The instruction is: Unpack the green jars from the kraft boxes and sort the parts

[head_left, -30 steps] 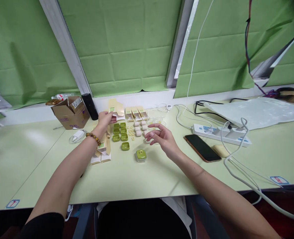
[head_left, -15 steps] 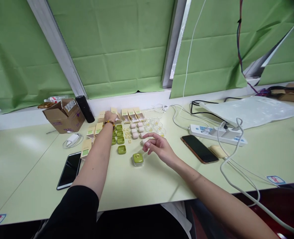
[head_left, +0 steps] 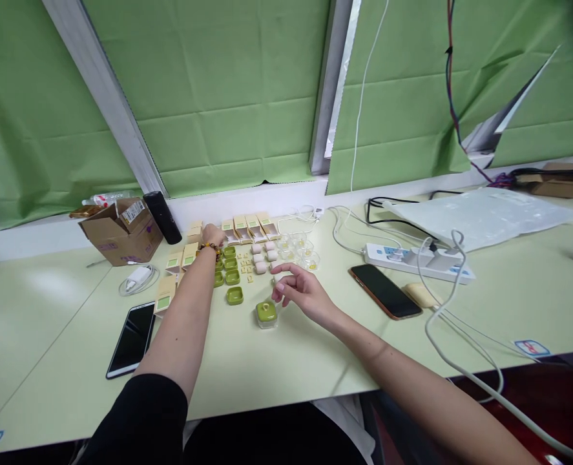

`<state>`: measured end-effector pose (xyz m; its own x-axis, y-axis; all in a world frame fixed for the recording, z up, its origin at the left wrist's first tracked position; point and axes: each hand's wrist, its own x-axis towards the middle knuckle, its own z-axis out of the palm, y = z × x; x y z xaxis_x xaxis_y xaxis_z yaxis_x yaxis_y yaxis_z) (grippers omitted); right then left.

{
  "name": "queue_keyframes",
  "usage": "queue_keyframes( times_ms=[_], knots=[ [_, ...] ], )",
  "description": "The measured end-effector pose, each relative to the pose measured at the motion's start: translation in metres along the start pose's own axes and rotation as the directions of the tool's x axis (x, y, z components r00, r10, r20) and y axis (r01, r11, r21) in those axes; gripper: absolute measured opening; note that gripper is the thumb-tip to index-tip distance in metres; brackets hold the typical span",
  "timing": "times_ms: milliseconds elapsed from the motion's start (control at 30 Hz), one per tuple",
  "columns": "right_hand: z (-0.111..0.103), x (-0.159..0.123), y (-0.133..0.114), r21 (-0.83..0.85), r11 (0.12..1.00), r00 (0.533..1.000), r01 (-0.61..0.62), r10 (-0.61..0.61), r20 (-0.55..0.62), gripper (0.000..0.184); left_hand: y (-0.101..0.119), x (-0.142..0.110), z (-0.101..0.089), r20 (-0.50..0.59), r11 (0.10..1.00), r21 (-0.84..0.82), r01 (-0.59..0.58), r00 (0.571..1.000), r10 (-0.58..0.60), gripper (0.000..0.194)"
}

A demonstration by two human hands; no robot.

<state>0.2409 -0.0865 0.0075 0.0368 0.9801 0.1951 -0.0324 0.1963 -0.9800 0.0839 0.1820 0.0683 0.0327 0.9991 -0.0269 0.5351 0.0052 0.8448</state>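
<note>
My left hand (head_left: pixel 212 234) reaches to the far side of the table, beside the beige boxes and green lids; its fingers are hidden from me. My right hand (head_left: pixel 302 292) hovers with fingers loosely curled and apart, nothing visible in them. Just left of it sits a small clear square container with a green lid (head_left: pixel 267 312) on top. Rows of green square lids (head_left: pixel 234 296) stretch back from there, with small yellow pieces (head_left: pixel 250 279) next to them. Pale pink blocks (head_left: pixel 260 267) and clear containers (head_left: pixel 310 259) stand farther right. Beige boxes with green labels (head_left: pixel 240 229) line the back.
A phone (head_left: pixel 132 339) lies at left, another phone (head_left: pixel 385 290) at right. Behind are a cardboard box (head_left: pixel 124 236), a black cylinder (head_left: pixel 162 217) and a coiled white charger (head_left: pixel 139 278). A power strip (head_left: pixel 419 263), loose cables and a plastic bag (head_left: pixel 480 213) occupy the right.
The view has shifted slightly. My left hand has moved a little within the box area, and more of the back row of boxes shows beside it. My right hand keeps nearly the same pose.
</note>
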Motion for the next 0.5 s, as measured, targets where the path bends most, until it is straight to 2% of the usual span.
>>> queue_keyframes(
  times_ms=[100,200,267,333,367,433,500],
  knots=[
    [0.000,0.000,0.000,-0.013,1.000,1.000,0.007,-0.007,-0.014,0.042,0.004,-0.004,-0.008,-0.030,0.998,0.037,-0.044,0.999,0.045,0.043],
    [-0.001,-0.001,-0.003,-0.024,0.999,0.998,0.033,-0.034,-0.055,0.039,0.011,-0.009,-0.015,-0.063,0.984,0.117,-0.136,0.988,0.145,0.031],
    [-0.002,0.000,-0.005,-0.040,0.998,0.995,0.049,-0.053,-0.085,0.037,0.016,-0.020,-0.020,-0.052,0.962,0.155,-0.223,0.971,0.234,0.030],
    [-0.002,0.001,-0.005,-0.069,0.996,0.993,0.053,-0.060,-0.098,0.035,0.016,-0.044,-0.027,0.000,0.929,0.173,-0.328,0.943,0.333,0.031],
    [-0.002,0.002,-0.005,-0.089,0.995,0.993,0.053,-0.061,-0.098,0.034,0.014,-0.060,-0.030,0.041,0.905,0.174,-0.388,0.921,0.387,0.031],
    [-0.004,0.003,-0.002,-0.152,0.987,0.995,0.049,-0.062,-0.078,0.028,0.004,-0.099,-0.037,0.161,0.784,0.177,-0.595,0.804,0.573,0.031],
    [-0.006,0.003,0.001,-0.265,0.963,0.998,0.046,-0.057,-0.032,0.022,-0.013,-0.141,-0.041,0.265,0.706,0.167,-0.689,0.721,0.641,0.032]
  ],
)
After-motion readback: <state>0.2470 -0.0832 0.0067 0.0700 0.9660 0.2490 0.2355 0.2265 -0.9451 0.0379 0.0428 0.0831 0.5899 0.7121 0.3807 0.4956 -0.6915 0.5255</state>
